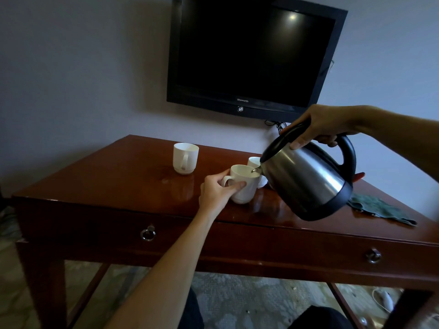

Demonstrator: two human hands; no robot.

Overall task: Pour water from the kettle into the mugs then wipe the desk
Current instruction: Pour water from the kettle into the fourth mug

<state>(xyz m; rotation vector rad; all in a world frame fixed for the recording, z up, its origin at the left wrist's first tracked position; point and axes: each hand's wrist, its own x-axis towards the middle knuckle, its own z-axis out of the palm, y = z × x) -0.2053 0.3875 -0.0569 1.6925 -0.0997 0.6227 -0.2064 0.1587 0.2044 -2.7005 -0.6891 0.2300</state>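
Right hand (319, 127) wraps the black handle of the brushed-steel kettle (306, 184), tipped with its spout over the near white mug (244, 186). Left hand (217, 192) curls round that glossy mug on the polished wooden desk (114, 184). A crumpled green cloth (377, 207) lies right.

Three mugs (244, 184) stand on the desk (118, 186), cloth (380, 208) at right.
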